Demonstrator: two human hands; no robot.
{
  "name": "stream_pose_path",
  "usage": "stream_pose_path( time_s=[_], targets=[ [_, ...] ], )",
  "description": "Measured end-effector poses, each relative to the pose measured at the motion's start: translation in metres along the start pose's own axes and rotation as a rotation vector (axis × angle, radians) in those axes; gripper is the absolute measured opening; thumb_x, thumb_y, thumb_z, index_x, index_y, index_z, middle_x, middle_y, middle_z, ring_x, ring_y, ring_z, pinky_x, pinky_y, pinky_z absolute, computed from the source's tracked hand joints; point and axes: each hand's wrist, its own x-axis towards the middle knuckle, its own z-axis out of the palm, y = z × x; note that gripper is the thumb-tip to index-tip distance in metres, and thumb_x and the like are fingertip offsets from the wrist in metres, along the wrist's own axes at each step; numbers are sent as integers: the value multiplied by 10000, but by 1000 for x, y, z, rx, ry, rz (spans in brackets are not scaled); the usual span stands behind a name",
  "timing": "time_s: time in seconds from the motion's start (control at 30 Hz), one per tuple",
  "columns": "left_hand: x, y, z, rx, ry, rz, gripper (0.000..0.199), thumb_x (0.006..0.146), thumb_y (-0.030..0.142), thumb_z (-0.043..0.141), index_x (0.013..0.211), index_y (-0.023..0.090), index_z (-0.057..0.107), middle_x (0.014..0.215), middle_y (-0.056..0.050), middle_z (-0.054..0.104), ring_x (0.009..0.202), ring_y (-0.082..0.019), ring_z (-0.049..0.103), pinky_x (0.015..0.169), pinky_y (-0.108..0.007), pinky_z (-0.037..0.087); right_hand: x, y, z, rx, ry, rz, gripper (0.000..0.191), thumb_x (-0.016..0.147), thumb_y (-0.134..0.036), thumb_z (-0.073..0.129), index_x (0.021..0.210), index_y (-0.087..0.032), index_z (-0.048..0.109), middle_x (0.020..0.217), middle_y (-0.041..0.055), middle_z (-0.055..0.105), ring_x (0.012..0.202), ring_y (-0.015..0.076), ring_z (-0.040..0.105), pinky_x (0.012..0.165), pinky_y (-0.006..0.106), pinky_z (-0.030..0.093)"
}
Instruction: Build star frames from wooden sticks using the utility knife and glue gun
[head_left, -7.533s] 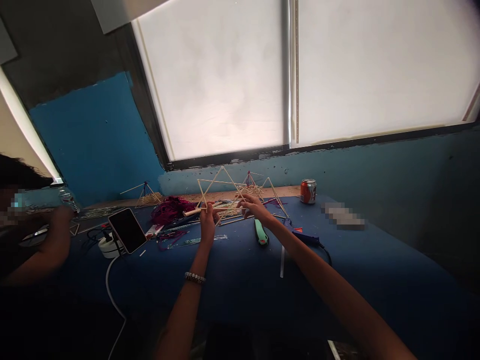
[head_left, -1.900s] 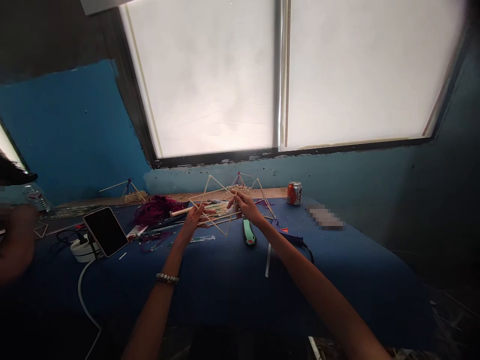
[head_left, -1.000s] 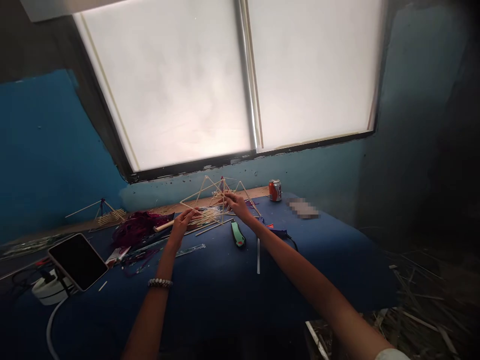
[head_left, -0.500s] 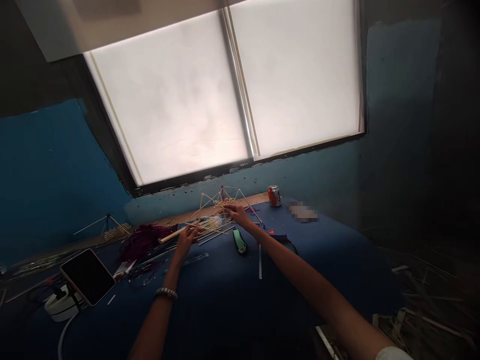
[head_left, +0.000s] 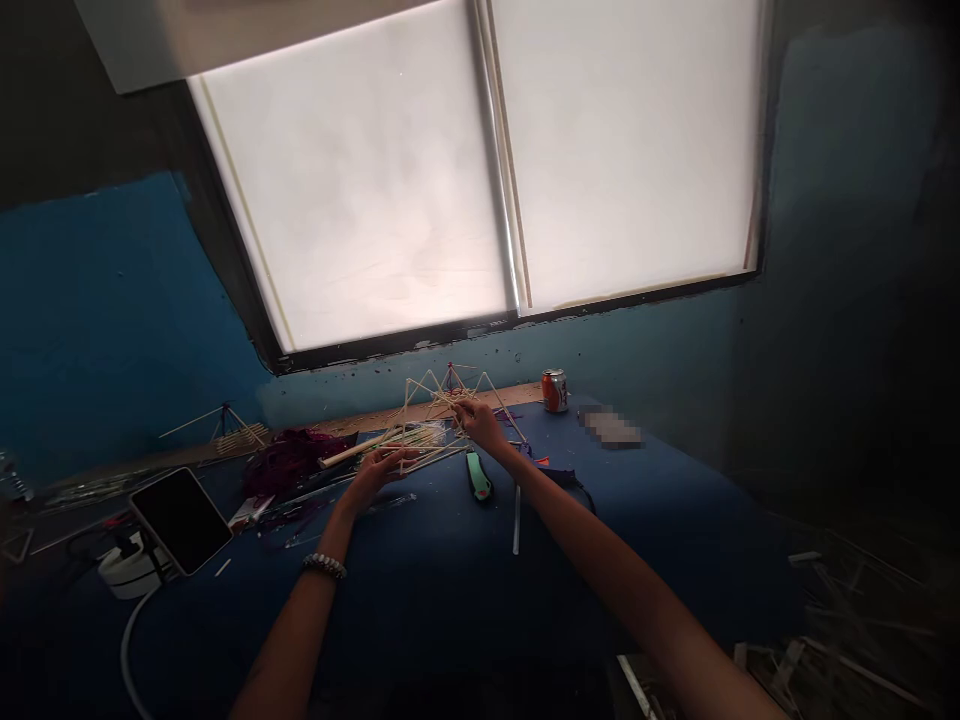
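Observation:
A frame of thin wooden sticks (head_left: 407, 410) with several peaks stands over the blue table, between my two hands. My right hand (head_left: 478, 422) has its fingers pinched on a stick in the middle of the frame. Lower and to the left, my left hand (head_left: 379, 472) reaches to the frame's near left corner, its fingers closed around a stick there. A green-handled utility knife (head_left: 478, 478) lies just below my right hand. Behind the frame, loose wooden sticks (head_left: 352, 448) are bundled, partly hidden by it.
Purple fibre (head_left: 289, 460) is heaped on the left, near a small stick model (head_left: 229, 430). A tablet (head_left: 182, 522) leans by a white power block (head_left: 131, 567). A drink can (head_left: 555, 391) stands at the back right. A clear glue stick (head_left: 516, 520) and a dark tool (head_left: 559, 477) lie right.
The view has shifted slightly. My left hand has moved a little along the frame's near edge, its fingers more stretched to the right. My right hand stays pinched at the frame's middle.

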Motion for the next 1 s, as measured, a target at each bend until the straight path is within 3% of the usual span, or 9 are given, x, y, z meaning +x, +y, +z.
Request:
stream_pose_path(
  time_s=[0.17,0.37,0.47,0.57,0.63,0.73,0.87,1.0],
  targets=[
    [-8,12,4,-180,-13,58,589,867,580,657,1342,237,593,1460,-156,566,1178,-313,667,955,-417,552,2,-4,-7,-25,-49,-79,440,957,-510,471,1001,-150,722,755,58,679,609,168,546,566,275,390],
    [-11,15,23,-24,-44,55,549,927,573,578,1337,208,568,1292,-174,684,959,-296,749,756,-370,595,-1,-16,-1,-148,-138,-122,420,976,-485,451,928,-158,710,705,60,665,594,178,556,572,284,379],
    [-8,15,35,-83,82,91,490,934,561,575,1264,199,554,1208,-169,724,903,-285,761,697,-352,598,-1,-21,-1,-229,20,-80,405,984,-480,452,933,-162,697,809,97,702,653,198,599,598,295,406],
    [-4,18,46,-236,205,139,402,948,538,567,1191,221,525,1216,-151,722,944,-283,756,762,-385,607,0,-23,-4,-215,237,-21,397,988,-482,435,960,-170,679,933,124,713,774,222,646,672,310,454],
    [-2,22,52,-349,216,181,345,952,513,574,1153,240,507,1277,-134,694,984,-288,749,818,-418,600,1,-22,-6,-140,296,48,397,987,-481,418,978,-175,671,926,115,712,807,229,658,694,312,477],
    [2,25,56,-496,216,216,280,960,451,583,1141,256,496,1285,-107,683,970,-277,750,830,-424,592,2,-20,-4,76,256,226,329,971,-431,444,987,-179,654,962,112,708,880,238,679,686,304,521],
    [4,28,54,-651,225,265,145,966,342,565,1066,237,552,1087,-53,722,621,-142,684,564,-277,552,0,-21,-3,431,104,481,191,964,-305,473,931,-194,625,1092,112,682,1017,236,691,719,308,589],
    [6,34,57,-817,171,337,55,958,261,565,942,216,592,1097,-29,692,464,-37,466,417,-185,412,-4,-29,0,654,-25,525,159,973,-290,515,890,-198,615,1134,111,658,1038,231,698,769,351,625]
  ],
)
